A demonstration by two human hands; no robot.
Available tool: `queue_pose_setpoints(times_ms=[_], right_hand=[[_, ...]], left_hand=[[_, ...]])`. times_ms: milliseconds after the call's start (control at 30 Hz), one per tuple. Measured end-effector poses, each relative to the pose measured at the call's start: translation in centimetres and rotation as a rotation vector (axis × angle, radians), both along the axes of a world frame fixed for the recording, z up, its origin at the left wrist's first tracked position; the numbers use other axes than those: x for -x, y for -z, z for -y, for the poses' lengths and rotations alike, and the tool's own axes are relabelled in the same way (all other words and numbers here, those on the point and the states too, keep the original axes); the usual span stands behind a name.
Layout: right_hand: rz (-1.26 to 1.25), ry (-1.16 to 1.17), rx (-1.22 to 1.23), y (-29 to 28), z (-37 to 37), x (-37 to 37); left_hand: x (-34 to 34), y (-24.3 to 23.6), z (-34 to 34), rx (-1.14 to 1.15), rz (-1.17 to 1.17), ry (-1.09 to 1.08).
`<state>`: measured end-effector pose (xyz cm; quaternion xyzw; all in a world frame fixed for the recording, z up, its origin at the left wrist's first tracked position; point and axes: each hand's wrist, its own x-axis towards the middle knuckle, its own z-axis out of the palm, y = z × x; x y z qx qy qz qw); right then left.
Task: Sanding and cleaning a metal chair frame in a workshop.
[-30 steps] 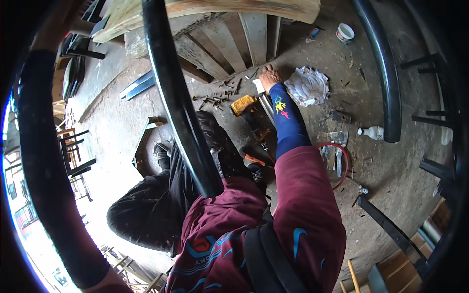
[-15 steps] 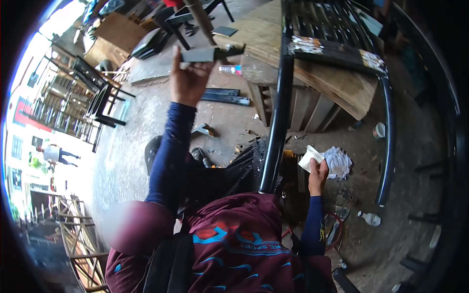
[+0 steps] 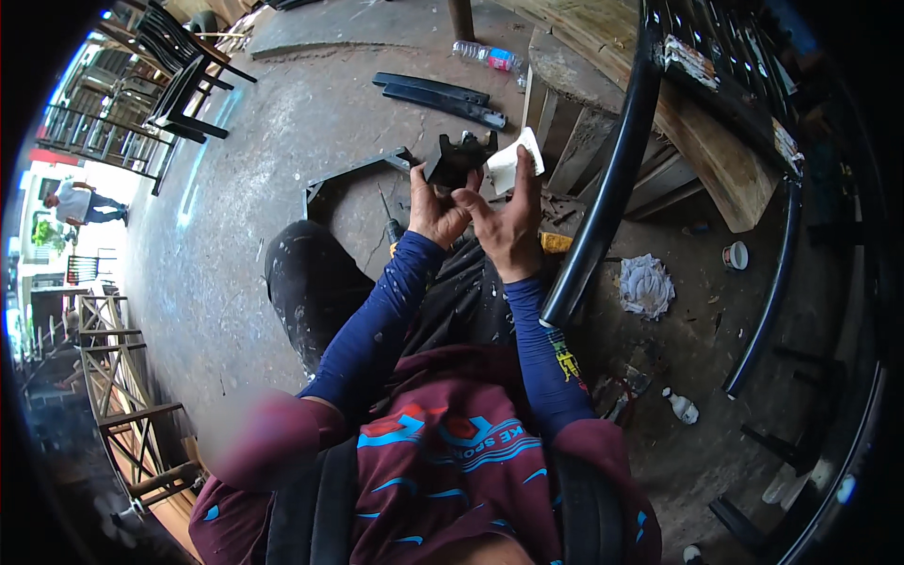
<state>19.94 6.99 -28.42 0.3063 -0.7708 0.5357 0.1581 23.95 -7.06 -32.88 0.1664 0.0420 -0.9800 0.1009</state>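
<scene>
My left hand [image 3: 438, 215] grips a short black notched piece [image 3: 458, 160], perhaps a chair part, in front of my chest. Close beside it, my right hand [image 3: 504, 224] holds a pale sheet of sandpaper [image 3: 513, 162] between its fingers, near the black piece's right end. Part of the sheet is hidden by the right fingers. Just right of my right forearm stands the glossy black leg [image 3: 612, 188] of an upturned chair, its end close to my sleeve.
A wooden bench [image 3: 702, 141] supports the chair. Black slats [image 3: 443, 99], a plastic bottle [image 3: 488, 55], an angled dark frame piece [image 3: 353, 169] and a drill [image 3: 393, 226] lie on the floor. To the right are a crumpled white rag [image 3: 646, 285] and a small tub [image 3: 735, 255].
My left hand has come down and inward with the black piece. My right hand has moved up and left with the sandpaper to meet it. The view has shifted.
</scene>
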Motion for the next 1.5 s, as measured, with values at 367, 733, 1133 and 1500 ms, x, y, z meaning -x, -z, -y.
queue_pose_setpoints(times_ms=[367,733,1133,1500], right_hand=[[-0.049,0.273,-0.208,-2.9,5.0,4.7],[0.006,0.102,0.035,-5.4,4.2,2.8],[0.777,-0.154,0.693,5.4,11.3,-2.0],[1.009,-0.387,0.759,2.7,9.6,-1.8]], left_hand=[[1.3,-1.7,9.4,2.427,0.474,0.599],[4.2,-4.4,13.2,1.51,-0.312,0.431],[2.9,-1.9,13.4,1.53,-0.29,0.392],[1.8,-3.3,14.2,1.517,-0.146,0.412]])
